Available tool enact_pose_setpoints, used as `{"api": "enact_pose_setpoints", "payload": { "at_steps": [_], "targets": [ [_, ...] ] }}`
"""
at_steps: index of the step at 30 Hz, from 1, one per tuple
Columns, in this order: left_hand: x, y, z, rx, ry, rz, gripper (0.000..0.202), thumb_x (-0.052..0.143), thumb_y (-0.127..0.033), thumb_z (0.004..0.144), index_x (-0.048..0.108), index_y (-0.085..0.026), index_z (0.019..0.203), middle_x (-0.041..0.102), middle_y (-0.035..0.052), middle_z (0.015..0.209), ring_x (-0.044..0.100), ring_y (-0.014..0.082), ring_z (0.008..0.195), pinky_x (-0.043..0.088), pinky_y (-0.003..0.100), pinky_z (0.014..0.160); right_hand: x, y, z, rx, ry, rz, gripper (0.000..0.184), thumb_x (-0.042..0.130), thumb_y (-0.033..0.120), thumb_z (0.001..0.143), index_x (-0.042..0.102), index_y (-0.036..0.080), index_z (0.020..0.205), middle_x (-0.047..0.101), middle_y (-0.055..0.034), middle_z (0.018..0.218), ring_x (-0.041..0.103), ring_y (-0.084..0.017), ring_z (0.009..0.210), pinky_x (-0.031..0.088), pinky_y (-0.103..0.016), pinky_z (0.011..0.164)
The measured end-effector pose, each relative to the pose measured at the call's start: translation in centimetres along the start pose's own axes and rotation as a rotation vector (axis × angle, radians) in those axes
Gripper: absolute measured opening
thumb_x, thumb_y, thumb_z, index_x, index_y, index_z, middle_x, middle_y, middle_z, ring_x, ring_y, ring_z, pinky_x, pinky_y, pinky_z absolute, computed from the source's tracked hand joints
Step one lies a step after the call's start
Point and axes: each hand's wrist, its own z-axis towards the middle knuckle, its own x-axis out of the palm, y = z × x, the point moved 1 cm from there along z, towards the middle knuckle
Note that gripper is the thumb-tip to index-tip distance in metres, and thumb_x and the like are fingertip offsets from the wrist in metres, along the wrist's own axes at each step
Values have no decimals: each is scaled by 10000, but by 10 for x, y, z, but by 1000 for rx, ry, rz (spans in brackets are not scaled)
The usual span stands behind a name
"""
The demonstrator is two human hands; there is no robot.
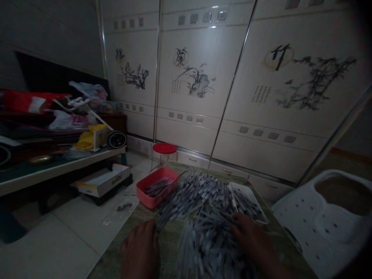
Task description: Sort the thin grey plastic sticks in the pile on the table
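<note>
A large heap of thin grey-white plastic tubes point(203, 205) with dark markings covers the middle of a green-toned tabletop point(167, 242). My left hand point(139, 250) sits at the near left edge of the heap, its fingertips against the tubes. My right hand point(250, 236) lies on top of the heap, near a white tray point(247, 195) that is partly buried by tubes. A pink-red plastic box point(151, 195) at the far left of the table holds a small bundle of similar tubes point(158, 187). Whether either hand grips any tubes is hidden.
A low shelf point(58, 170) with bags and a yellow item stands to the left, above an open white carton point(101, 180) on the tiled floor. A red-topped stool point(164, 149) stands beyond the table. A white perforated seat point(319, 224) stands to the right. Painted cabinets line the back.
</note>
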Motion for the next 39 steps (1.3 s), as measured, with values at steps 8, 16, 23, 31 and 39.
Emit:
{"api": "enact_pose_setpoints", "payload": {
  "at_steps": [8,16,23,31,39],
  "targets": [
    [-4,1,3,14,40,-4,399,412,-180,1008,710,-209,1271,731,130,1169,628,327,1097,420,436,900,16,47,4,-188,181,-5,166,607,285,907,730,272,1019,767,-21,1016,718,-231,957,417,-309,760],
    [-18,-1,1,41,6,-165,414,370,-245,1022,718,-164,1230,738,150,1141,651,337,1085,449,472,958,22,45,16,-185,133,-75,262,502,215,982,754,224,1052,720,-107,1067,696,-269,965,417,-337,770],
    [-22,-13,-1,-45,-36,-659,300,517,-358,970,700,-188,1138,744,147,1166,666,333,1115,486,478,990,11,35,3,-177,106,149,325,513,308,968,767,238,1158,764,-110,1157,708,-285,1081,490,-379,933],
    [-15,-55,-18,-88,360,-1194,235,665,-395,892,741,-182,958,751,61,890,675,236,854,510,323,772,-5,27,-35,33,73,610,494,452,541,978,754,191,1153,804,-79,934,753,-265,841,571,-343,721],
    [6,-80,-31,-99,552,-1362,263,815,-420,768,749,-171,824,646,7,724,540,159,661,415,269,644,-7,39,-74,299,120,1194,574,639,746,873,725,202,1037,683,26,676,503,-95,465,358,-203,444]
  ]
}}
